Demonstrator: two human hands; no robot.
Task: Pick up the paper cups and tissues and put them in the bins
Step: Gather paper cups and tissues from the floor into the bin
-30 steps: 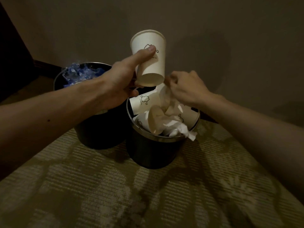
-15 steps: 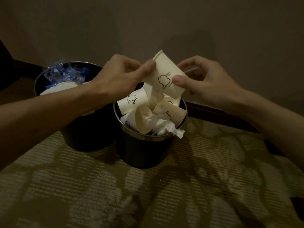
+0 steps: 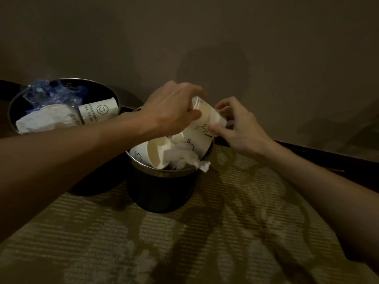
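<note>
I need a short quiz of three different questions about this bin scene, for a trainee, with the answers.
1. True or false: both hands hold the same paper cup.
2. Which bin holds the blue plastic: A) the left bin, B) the right bin?
3. What white thing hangs over the right bin's front rim?

Key
1. True: the left hand and right hand both grip it, above the right bin.
2. A.
3. A crumpled tissue.

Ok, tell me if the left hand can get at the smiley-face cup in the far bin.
Probably yes: the smiley-face cup lies exposed on top in the far bin, but the left hand holds a paper cup now.
</note>
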